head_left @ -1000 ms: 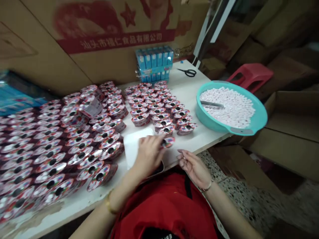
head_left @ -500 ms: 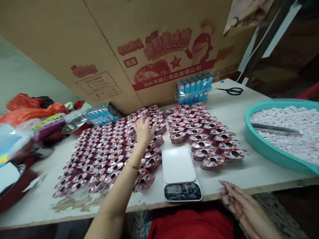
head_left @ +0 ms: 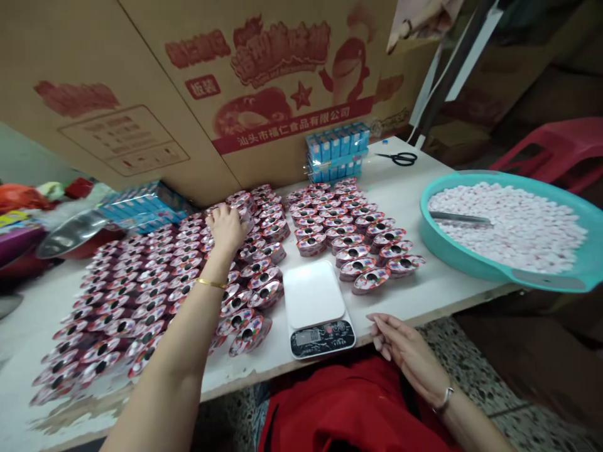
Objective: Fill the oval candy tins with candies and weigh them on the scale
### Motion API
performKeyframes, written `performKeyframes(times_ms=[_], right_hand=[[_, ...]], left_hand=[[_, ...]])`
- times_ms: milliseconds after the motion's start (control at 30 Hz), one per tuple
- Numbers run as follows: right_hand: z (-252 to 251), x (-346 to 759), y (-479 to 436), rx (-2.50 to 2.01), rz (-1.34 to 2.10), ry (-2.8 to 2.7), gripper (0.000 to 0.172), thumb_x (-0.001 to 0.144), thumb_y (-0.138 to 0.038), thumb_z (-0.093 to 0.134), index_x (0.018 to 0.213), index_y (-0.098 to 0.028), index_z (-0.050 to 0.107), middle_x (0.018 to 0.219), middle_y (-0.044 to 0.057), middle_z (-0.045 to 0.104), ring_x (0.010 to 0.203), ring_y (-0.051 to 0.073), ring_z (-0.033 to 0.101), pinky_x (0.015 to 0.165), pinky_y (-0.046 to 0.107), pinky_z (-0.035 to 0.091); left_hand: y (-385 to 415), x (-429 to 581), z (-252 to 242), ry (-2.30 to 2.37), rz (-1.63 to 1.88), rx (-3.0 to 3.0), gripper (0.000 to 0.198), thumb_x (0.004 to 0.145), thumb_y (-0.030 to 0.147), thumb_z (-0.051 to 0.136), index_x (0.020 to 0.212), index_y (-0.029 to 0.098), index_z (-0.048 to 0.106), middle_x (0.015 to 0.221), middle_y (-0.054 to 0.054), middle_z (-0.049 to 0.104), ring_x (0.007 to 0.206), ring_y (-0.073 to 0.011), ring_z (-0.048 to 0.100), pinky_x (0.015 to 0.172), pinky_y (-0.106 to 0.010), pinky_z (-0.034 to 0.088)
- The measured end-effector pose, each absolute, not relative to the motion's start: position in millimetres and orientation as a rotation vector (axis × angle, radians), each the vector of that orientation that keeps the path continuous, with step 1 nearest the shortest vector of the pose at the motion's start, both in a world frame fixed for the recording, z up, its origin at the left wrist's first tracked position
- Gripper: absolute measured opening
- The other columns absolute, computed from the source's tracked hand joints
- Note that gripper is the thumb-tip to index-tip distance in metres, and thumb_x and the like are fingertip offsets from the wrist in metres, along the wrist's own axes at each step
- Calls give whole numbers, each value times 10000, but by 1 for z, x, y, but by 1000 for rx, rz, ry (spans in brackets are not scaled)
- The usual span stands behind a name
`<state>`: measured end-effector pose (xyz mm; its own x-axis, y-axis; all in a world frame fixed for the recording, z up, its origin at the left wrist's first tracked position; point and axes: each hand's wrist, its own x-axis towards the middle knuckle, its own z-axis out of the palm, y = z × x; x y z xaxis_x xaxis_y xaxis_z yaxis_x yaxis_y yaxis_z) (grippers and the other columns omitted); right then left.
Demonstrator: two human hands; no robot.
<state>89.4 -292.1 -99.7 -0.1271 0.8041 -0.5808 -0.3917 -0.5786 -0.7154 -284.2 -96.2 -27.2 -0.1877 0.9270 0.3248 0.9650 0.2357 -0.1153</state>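
My left hand (head_left: 228,227) reaches over rows of small red-and-white foil pouches (head_left: 151,282), standing upright with round dark openings on top. Its fingers are spread and bent down at the far pouches; their tips are partly hidden. My right hand (head_left: 400,345) is at the table's front edge, loosely open with fingers half curled and nothing visible in it. Between the hands lies a white digital kitchen scale (head_left: 315,295) with a bare platform. A second group of pouches (head_left: 346,240) stands behind the scale and to its right.
A turquoise basin (head_left: 464,267) of whitish pieces, with a metal tool (head_left: 461,218) lying in it, stands at right. Black scissors (head_left: 402,159) and blue wrapped packs (head_left: 336,150) lie at the back against a large carton (head_left: 188,144). A metal bowl (head_left: 78,232) is at left.
The view has swung right, so the table things sit further left in the picture. My left hand stays over the far pouches, its fingers now bent lower. My right hand remains beside the scale.
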Motion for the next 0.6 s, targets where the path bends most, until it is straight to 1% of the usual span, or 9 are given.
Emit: performKeyframes(times_ms=[67, 167, 233, 300, 367, 467, 533, 600], right_hand=[[-99, 88, -292, -1296, 1815, -527, 372, 647, -429, 802, 899, -172, 710, 727, 18, 611, 573, 84, 520, 455, 180, 365], [-101, 86, -292, -1301, 1801, -570, 387, 656, -452, 789, 895, -162, 700, 722, 24, 611, 566, 89, 517, 450, 190, 355], [-104, 87, -292, -1302, 1799, -593, 400, 661, -468, 782, 895, -155, 695, 727, 28, 612, 563, 92, 517, 447, 196, 349], [-107, 88, -292, -1303, 1801, -603, 401, 659, -468, 782, 886, -150, 691, 741, 32, 617, 580, 98, 535, 457, 198, 356], [-109, 89, -291, -1296, 1817, -601, 389, 657, -447, 789, 880, -145, 687, 768, 37, 627, 619, 103, 561, 493, 201, 387], [-110, 90, -289, -1274, 1873, -593, 386, 648, -397, 804, 905, -140, 678, 827, 51, 648, 675, 110, 599, 561, 212, 440], [-108, 90, -286, -1262, 1906, -614, 407, 647, -395, 803, 935, -144, 661, 839, 54, 654, 692, 126, 628, 578, 225, 462], [-104, 89, -284, -1255, 1925, -672, 434, 675, -424, 777, 980, -155, 627, 813, 46, 653, 671, 139, 644, 551, 230, 462]], left_hand=[[-96, -282, -27, -2223, -189, -1730, 355, 822, 360, 507, 1049, 111, 619, 1298, -217, 474, 1213, -397, 369, 949, -526, 285], [-104, -273, -21, -2194, -289, -1789, 250, 839, 331, 493, 902, 142, 644, 1266, -190, 504, 1208, -394, 382, 930, -529, 291], [-121, -259, -16, -2116, -407, -1890, 204, 846, 328, 504, 850, 169, 632, 1209, -155, 548, 1156, -356, 444, 910, -503, 305], [-147, -238, -13, -2013, -505, -2072, 157, 849, 324, 528, 828, 192, 611, 1136, -109, 591, 1068, -292, 514, 884, -456, 319], [-178, -212, -15, -1903, -548, -2317, 117, 852, 312, 549, 819, 208, 592, 1085, -67, 617, 1005, -237, 550, 861, -408, 326], [-218, -173, -27, -1809, -526, -2611, 81, 862, 285, 555, 840, 207, 563, 1005, -40, 640, 934, -192, 571, 835, -364, 329], [-235, -156, -40, -1822, -504, -2699, 72, 868, 260, 543, 911, 202, 543, 945, -33, 646, 874, -178, 576, 833, -355, 334], [-244, -150, -50, -1843, -504, -2739, 160, 878, 259, 530, 1028, 201, 523, 952, -40, 652, 876, -183, 583, 852, -361, 340]])
